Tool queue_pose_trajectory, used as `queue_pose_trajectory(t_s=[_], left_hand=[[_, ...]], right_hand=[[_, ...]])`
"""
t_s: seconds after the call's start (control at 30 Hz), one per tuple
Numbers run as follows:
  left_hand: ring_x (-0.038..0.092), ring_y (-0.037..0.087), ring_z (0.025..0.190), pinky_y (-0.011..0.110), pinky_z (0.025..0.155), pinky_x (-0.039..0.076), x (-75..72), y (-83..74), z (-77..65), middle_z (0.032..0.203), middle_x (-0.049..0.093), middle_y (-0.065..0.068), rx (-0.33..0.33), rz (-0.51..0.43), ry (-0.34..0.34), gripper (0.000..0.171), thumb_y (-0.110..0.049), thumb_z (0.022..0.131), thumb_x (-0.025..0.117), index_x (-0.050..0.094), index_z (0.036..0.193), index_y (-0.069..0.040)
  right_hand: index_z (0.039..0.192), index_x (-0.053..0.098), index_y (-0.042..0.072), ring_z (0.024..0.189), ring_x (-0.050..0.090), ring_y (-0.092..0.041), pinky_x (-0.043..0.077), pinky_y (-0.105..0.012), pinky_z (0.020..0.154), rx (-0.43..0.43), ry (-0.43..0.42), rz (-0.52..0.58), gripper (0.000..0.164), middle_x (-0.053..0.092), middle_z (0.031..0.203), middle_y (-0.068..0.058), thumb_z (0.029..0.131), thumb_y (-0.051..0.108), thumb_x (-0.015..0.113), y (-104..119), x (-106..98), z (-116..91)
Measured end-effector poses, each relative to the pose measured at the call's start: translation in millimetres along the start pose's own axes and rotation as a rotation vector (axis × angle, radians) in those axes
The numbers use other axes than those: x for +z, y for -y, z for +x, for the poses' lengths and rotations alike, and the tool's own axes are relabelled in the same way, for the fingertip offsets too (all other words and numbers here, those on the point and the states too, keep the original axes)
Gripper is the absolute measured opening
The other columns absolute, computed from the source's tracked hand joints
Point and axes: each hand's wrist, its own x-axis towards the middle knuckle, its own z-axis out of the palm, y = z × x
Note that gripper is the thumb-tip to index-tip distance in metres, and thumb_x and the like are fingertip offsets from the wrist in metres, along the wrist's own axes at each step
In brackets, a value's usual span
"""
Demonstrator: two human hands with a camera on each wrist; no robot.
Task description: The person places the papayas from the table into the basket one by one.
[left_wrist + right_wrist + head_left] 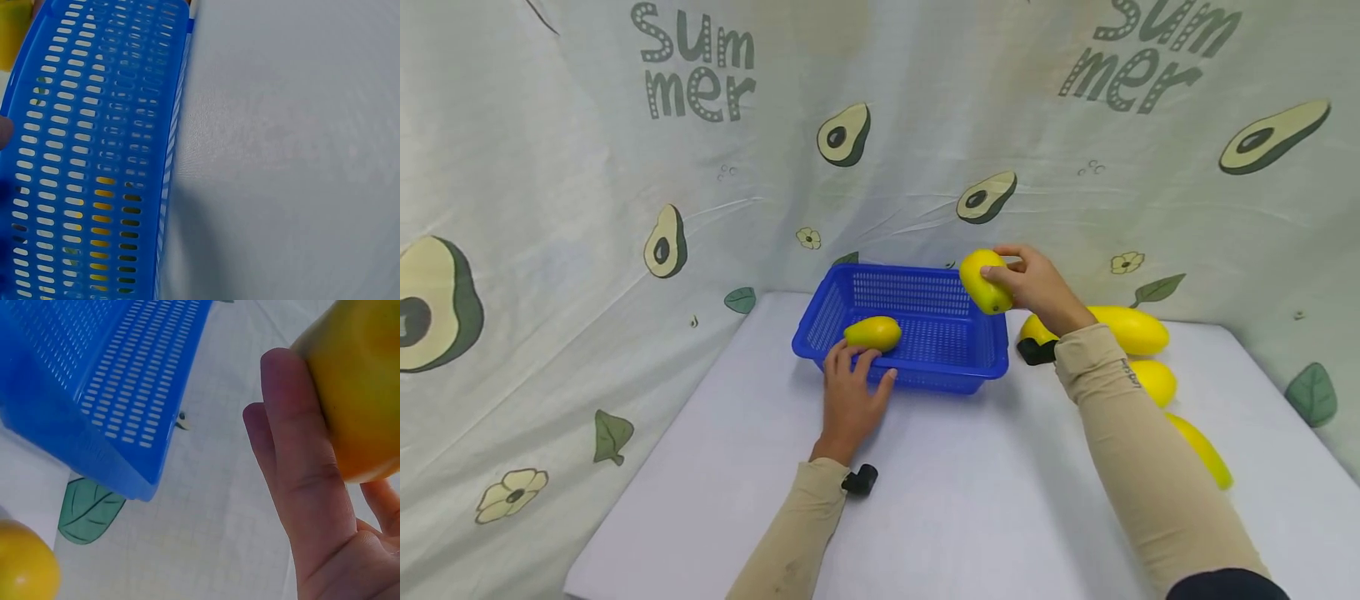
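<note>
A yellow mango is in my right hand, pinched between thumb and fingers above the right back part of the blue basket. In the right wrist view, the fingers lie along the side of the same mango. My left hand holds the basket's front rim, fingers over the edge and thumb low against the outer wall. Just behind those fingers, a second yellow mango lies inside the basket at the front left. Its yellow shows through the slots of the basket wall in the left wrist view.
Right of the basket on the white table lie several yellow fruits, among them a large long one, a rounder one and a slender one, partly behind my right sleeve. A printed cloth hangs behind the table.
</note>
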Motion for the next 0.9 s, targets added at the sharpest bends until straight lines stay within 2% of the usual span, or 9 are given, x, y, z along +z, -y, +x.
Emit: queue_pose_trajectory(t_s=[0.17,0.33,0.6,0.9], left_hand=[[0.025,0.032,0.144,0.049,0.119,0.022,-0.3,-1.4,1.1,0.130,0.050,0.010,0.001,0.011,0.004,0.038,-0.042,0.097,0.064,0.066,0.121,-0.013],[0.025,0.031,0.143,0.050,0.119,0.023,0.4,-2.3,1.7,0.129,0.050,0.010,0.004,0.010,0.002,0.038,-0.042,0.097,0.064,0.066,0.121,-0.013],[0.028,0.035,0.142,0.052,0.117,0.026,1.0,-3.2,4.1,0.128,0.051,0.012,0.029,0.011,-0.025,0.037,-0.040,0.096,0.066,0.066,0.119,-0.012],[0.027,0.035,0.142,0.051,0.118,0.025,0.2,-1.6,0.0,0.129,0.051,0.013,0.009,0.003,-0.015,0.036,-0.039,0.096,0.066,0.066,0.120,-0.011]], right_hand=[[0.153,0.030,0.008,0.110,0.057,-0.036,0.055,-0.042,0.090,0.015,0.001,-0.027,0.075,0.047,0.138,-0.022,0.096,0.042,0.065,6.4,5.2,4.9],[0.152,0.032,0.009,0.110,0.057,-0.035,0.055,-0.039,0.089,0.015,0.013,-0.042,0.074,0.048,0.137,-0.021,0.096,0.041,0.066,11.9,10.6,11.2],[0.151,0.036,0.009,0.106,0.058,-0.034,0.055,-0.035,0.085,-0.016,0.031,-0.051,0.072,0.052,0.133,-0.021,0.095,0.040,0.068,16.4,19.6,22.9],[0.149,0.041,0.010,0.110,0.059,-0.033,0.053,-0.041,0.091,-0.062,0.082,-0.048,0.068,0.051,0.140,-0.019,0.093,0.033,0.072,22.6,32.5,33.0]])
